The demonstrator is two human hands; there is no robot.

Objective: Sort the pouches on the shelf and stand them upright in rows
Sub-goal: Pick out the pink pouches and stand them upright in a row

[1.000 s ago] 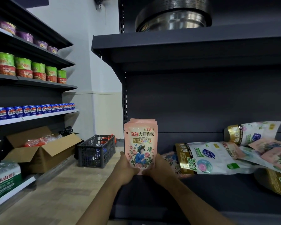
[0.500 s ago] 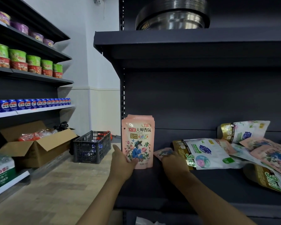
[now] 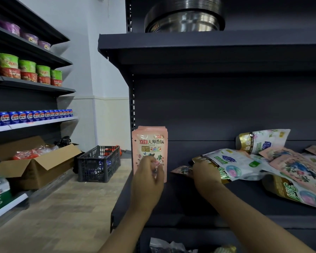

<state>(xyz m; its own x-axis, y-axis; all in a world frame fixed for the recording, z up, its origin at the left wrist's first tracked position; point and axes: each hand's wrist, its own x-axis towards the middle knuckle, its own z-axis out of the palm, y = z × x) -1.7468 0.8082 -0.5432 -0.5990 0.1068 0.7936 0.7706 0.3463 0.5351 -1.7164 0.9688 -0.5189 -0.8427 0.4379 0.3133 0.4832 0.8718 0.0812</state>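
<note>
Because the dark shelf [image 3: 199, 201] is wide and its left part holds only one short row, most of the work is not yet done. The biggest risk I see is the loose heap of pouches [image 3: 274, 167] at the right: they lie flat, overlapping, white-and-gold ones mixed with pink ones. If I pull one from below, the others may slide toward the front edge and fall.

Next is the row of pink pouches [image 3: 149, 143], standing upright at the far left end of the shelf, right beside the side post. My left hand [image 3: 148, 177] rests against the front pouch, fingers loosely bent. I cannot tell whether it pinches the pouch or only steadies it. When I let go, the soft pouches could lean forward and tip over.

Smallest is the small pink pouch [image 3: 181, 169] lying flat beside the heap. My right hand [image 3: 205, 175] curls on it and on the edge of the white-and-gold pouch [image 3: 232, 164]; I might lift both together.
</note>
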